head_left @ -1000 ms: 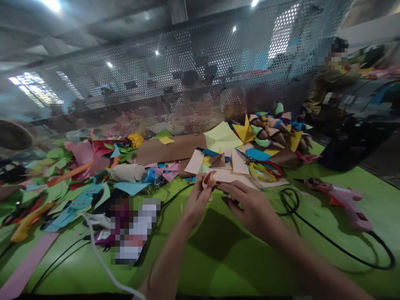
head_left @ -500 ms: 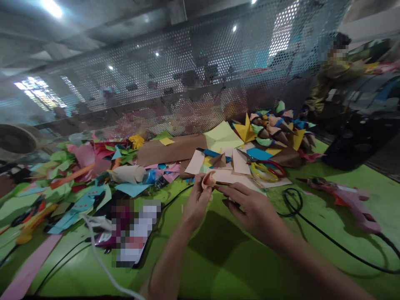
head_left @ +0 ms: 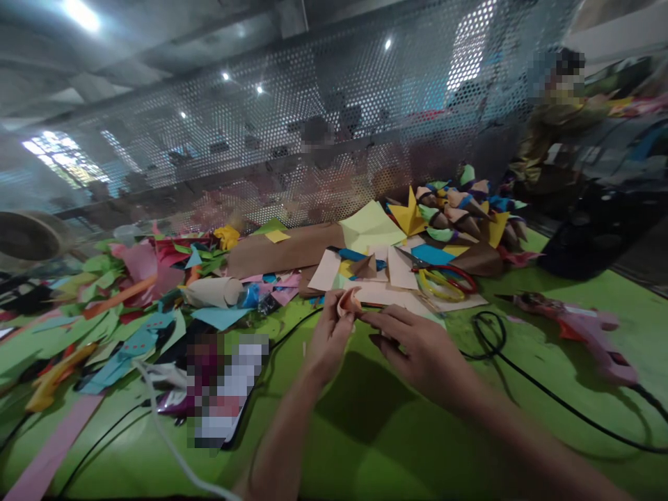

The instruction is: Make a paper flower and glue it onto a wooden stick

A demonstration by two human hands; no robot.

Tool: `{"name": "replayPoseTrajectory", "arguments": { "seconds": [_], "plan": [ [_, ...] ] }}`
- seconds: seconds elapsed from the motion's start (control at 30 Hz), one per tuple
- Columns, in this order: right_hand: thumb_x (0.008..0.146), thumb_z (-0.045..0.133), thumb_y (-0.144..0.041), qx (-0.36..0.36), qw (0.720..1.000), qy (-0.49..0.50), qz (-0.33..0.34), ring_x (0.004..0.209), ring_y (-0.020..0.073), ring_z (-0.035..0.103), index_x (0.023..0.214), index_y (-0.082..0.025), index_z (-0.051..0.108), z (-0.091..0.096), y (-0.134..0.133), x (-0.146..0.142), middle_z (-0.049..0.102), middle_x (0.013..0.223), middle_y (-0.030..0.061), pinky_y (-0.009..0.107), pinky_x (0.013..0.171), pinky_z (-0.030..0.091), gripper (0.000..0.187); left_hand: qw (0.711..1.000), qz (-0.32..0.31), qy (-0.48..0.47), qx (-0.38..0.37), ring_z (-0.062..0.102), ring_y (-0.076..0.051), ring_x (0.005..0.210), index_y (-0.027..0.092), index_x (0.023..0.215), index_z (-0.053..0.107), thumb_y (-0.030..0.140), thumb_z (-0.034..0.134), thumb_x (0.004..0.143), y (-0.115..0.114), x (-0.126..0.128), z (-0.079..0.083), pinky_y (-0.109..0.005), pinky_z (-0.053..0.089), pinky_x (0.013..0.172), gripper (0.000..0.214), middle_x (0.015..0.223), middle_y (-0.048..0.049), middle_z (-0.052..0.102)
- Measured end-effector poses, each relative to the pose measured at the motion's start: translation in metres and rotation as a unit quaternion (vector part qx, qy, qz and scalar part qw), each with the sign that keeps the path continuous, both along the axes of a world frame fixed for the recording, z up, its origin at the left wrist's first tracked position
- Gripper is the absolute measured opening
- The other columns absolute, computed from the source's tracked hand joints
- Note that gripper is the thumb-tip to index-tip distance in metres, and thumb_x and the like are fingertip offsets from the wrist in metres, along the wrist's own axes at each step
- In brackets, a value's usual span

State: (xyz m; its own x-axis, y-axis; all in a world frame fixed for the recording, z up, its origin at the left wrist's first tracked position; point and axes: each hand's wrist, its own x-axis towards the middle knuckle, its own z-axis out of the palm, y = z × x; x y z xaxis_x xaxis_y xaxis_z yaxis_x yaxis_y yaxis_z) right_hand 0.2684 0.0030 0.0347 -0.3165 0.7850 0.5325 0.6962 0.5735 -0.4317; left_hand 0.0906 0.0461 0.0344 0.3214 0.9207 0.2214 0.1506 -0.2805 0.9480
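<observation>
In the head view, a small piece of peach paper (head_left: 348, 300) is curled into a cup-like shape. My left hand (head_left: 330, 337) is closed on it, its thumb against the near side. From the right, my right hand (head_left: 417, 348) reaches to the paper's right edge. Its fingers are stretched out, with fingertips at or touching that edge and the thumb set apart below. Just beyond both hands lie cut peach paper sheets (head_left: 401, 297), scissors with yellow and red handles (head_left: 443, 284) and a blue pen-like tool (head_left: 344, 254).
A pink glue gun (head_left: 595, 337) with a black cord lies at right. Finished paper pieces (head_left: 459, 209) are heaped behind. At left are a phone (head_left: 234, 393), a white cable (head_left: 172, 445), a yellow-handled tool (head_left: 57, 379) and paper scraps (head_left: 140, 264). A person (head_left: 553, 118) stands far right.
The curled paper and both hands stay almost in place; the right fingers shift only slightly at the paper's edge. The camera view tilts a little.
</observation>
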Motion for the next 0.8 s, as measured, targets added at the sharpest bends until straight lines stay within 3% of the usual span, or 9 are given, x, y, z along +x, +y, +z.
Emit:
{"name": "replayPoseTrajectory", "arguments": {
  "seconds": [0.17, 0.47, 0.8],
  "plan": [
    [0.095, 0.049, -0.014, 0.017, 0.999, 0.030, 0.000, 0.088, 0.0202, 0.067, 0.121, -0.022, 0.064, 0.0040, -0.0005, 0.0001, 0.069, 0.105, 0.0095, 0.031, 0.075, 0.054, 0.031, 1.000, 0.024, 0.016, 0.001, 0.053, -0.020, 0.106, 0.024, 0.118, 0.050, 0.032, 0.044, 0.095, 0.0011, -0.0015, 0.0004, -0.032, 0.040, 0.096, 0.024, 0.115, -0.0035, 0.057],
    [0.092, 0.049, -0.010, 0.024, 1.000, -0.015, -0.006, 0.080, 0.0186, 0.065, 0.125, -0.023, 0.064, -0.0012, 0.0012, -0.0015, 0.067, 0.095, 0.0072, 0.028, 0.066, 0.049, 0.039, 0.999, 0.011, 0.021, 0.034, 0.052, -0.018, 0.094, 0.024, 0.118, 0.050, 0.029, 0.044, 0.094, 0.0017, -0.0004, -0.0028, -0.031, 0.042, 0.087, 0.025, 0.104, -0.0022, 0.056],
    [0.088, 0.052, -0.009, 0.022, 0.998, -0.040, -0.043, 0.070, 0.0175, 0.063, 0.122, -0.024, 0.064, -0.0020, 0.0016, -0.0024, 0.067, 0.089, 0.0044, 0.026, 0.059, 0.044, 0.039, 0.999, 0.009, 0.021, 0.022, 0.054, -0.020, 0.102, 0.025, 0.119, 0.049, 0.029, 0.046, 0.094, 0.0029, -0.0006, -0.0065, -0.031, 0.041, 0.093, 0.026, 0.112, -0.0026, 0.058]
  ]
}}
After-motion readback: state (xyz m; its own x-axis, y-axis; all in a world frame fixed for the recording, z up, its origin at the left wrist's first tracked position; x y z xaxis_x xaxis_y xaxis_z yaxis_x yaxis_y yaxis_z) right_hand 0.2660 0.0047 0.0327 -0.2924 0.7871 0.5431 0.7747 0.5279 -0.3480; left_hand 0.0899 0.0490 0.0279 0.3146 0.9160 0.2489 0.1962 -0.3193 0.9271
